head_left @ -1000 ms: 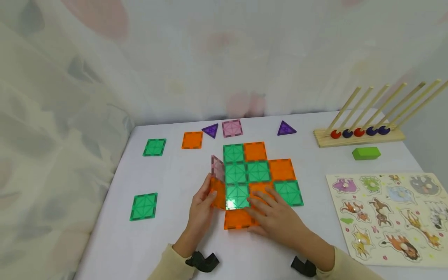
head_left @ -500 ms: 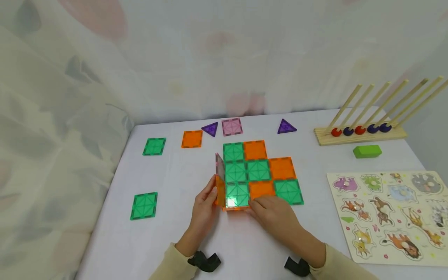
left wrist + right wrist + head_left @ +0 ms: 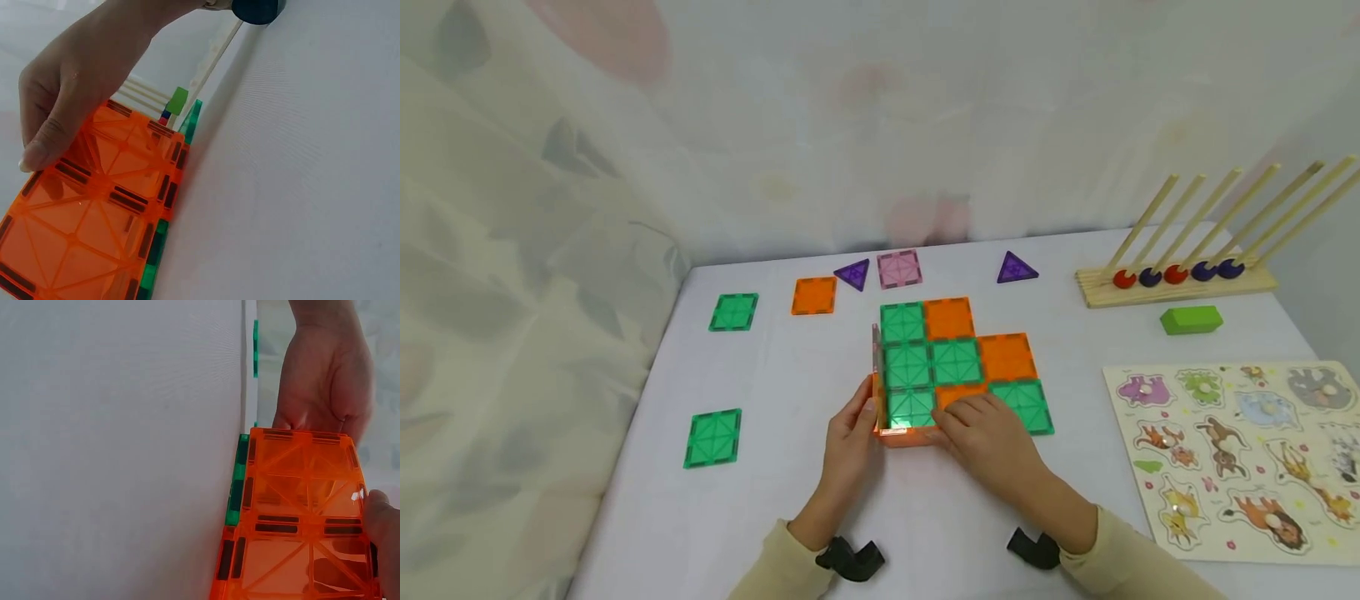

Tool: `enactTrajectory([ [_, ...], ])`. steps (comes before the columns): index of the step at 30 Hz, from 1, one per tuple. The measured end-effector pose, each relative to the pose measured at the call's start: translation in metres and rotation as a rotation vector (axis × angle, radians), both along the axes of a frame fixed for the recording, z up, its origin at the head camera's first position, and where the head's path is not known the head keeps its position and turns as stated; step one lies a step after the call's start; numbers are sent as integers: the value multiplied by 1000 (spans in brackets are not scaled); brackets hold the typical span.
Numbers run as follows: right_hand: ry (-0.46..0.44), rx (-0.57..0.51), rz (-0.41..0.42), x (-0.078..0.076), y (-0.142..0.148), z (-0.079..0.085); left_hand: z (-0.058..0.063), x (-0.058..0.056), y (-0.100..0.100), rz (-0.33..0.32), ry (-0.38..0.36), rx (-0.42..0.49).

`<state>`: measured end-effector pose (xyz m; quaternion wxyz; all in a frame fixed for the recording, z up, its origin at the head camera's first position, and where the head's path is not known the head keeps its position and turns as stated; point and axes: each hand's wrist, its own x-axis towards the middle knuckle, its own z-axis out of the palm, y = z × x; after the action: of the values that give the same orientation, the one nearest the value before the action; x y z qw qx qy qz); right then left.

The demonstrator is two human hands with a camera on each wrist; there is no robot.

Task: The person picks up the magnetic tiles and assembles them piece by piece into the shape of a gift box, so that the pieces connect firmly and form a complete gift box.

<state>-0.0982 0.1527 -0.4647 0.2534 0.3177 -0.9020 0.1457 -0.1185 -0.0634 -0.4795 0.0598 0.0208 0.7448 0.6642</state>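
Flat green and orange magnetic tiles [image 3: 957,362] lie joined in a patch on the table. Along its left side stand an upright pink magnetic tile [image 3: 876,350] and an orange one [image 3: 881,404]. My left hand [image 3: 848,442] holds that orange tile by its outer side, thumb at the top edge. Two orange tiles form the front wall, a farther one [image 3: 125,150] and a nearer one [image 3: 69,244] in the left wrist view. My right hand [image 3: 988,433] grips this wall, thumb outside and fingers curled over the top. In the right wrist view, the left palm [image 3: 325,381] shows behind the wall.
Loose green tiles [image 3: 713,437], an orange tile [image 3: 814,296], a pink tile [image 3: 899,269] and purple triangles [image 3: 1017,267] lie around the patch. To the right are a pegged bead stand [image 3: 1187,290], a green block [image 3: 1191,320] and an animal puzzle board [image 3: 1217,546].
The left tiles have swung from leaning outward to upright. The front orange tiles have been raised from flat, with my right fingers closing around their top edge. My left hand has shifted rightward.
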Motion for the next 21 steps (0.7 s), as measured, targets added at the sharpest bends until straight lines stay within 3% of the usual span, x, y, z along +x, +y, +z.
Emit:
enactTrajectory([
  [4, -135, -30, -61, 0, 12, 9, 0, 1, 1, 16, -10, -15],
  [9, -493, -295, -271, -17, 60, 20, -1, -1, 2, 25, -20, -17],
  [12, -735, -473, -357, -34, 94, 9, -4, -2, 3, 35, -36, -25],
  [15, -921, -603, -379, -42, 111, -5, -7, 0, 1, 31, -52, -43],
  [21, -1032, -663, -365, -37, 100, -3, -11, 2, 3, 9, -72, -59],
])
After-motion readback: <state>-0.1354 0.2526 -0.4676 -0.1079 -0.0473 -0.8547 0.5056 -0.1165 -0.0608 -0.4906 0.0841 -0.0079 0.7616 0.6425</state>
